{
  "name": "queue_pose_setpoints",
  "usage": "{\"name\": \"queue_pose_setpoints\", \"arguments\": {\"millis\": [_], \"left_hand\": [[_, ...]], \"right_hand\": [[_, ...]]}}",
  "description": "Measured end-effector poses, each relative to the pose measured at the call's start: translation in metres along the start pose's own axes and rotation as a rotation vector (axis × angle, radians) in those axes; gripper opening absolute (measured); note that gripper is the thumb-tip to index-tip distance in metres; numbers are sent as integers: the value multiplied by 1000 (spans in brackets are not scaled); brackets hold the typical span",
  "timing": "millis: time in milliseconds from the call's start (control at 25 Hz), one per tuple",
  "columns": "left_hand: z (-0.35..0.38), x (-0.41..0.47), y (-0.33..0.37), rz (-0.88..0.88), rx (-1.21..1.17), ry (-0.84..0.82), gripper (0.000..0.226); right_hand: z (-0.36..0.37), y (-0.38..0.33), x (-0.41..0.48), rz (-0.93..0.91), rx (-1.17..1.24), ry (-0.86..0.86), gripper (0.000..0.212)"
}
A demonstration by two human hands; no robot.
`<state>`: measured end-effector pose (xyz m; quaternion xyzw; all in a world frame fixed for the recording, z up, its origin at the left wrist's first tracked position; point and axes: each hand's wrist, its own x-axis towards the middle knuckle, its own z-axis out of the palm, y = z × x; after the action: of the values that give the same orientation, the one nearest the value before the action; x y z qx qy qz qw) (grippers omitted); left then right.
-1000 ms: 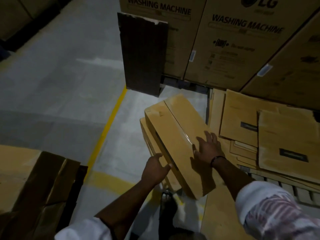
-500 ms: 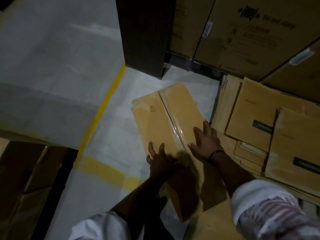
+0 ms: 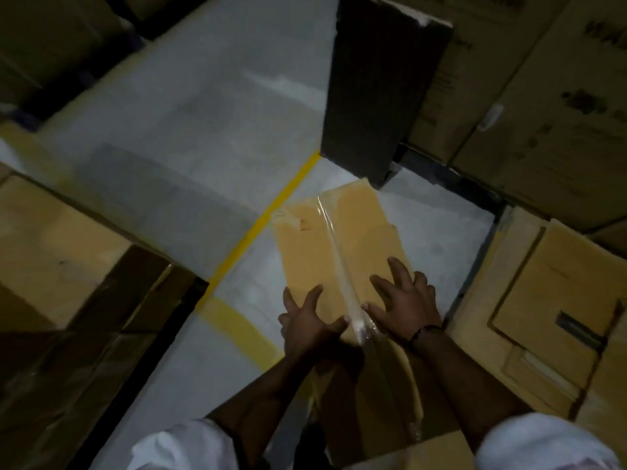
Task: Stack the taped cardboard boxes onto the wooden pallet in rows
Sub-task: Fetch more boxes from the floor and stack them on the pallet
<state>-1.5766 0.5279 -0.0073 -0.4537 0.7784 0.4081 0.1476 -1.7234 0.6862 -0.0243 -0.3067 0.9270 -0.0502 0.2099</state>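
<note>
A flat tan cardboard box (image 3: 315, 252) with clear tape along its middle seam lies in front of me above the grey floor. My left hand (image 3: 305, 323) lies on its near left part, fingers spread and straight. My right hand (image 3: 403, 303) presses flat on its right half beside the tape, a dark band at the wrist. More flat tan boxes (image 3: 556, 300) with dark labels lie piled at the right. The pallet under them is hidden.
Tall printed cartons (image 3: 543, 96) stand at the back right, with a dark upright board (image 3: 380, 89) leaning against them. A yellow floor line (image 3: 264, 228) runs diagonally left of the box. More brown cartons (image 3: 68, 273) stand at the left.
The view swung and pulled back. The taped box now lies flatter under both hands. My left hand moved from the box's edge onto its top face.
</note>
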Motion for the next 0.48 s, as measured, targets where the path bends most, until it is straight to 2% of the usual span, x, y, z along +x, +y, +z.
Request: {"name": "queue_pose_setpoints", "arguments": {"millis": [120, 200, 480], "left_hand": [[-75, -5, -16, 67, 88, 262, 96], [-128, -10, -30, 77, 94, 357, 96], [-290, -11, -95, 26, 51, 496, 100]], "right_hand": [[-38, -79, 31, -146, -34, 69, 65], [-59, -138, 44, -230, -19, 101, 63], [-106, -325, 78, -458, -10, 116, 59]]}}
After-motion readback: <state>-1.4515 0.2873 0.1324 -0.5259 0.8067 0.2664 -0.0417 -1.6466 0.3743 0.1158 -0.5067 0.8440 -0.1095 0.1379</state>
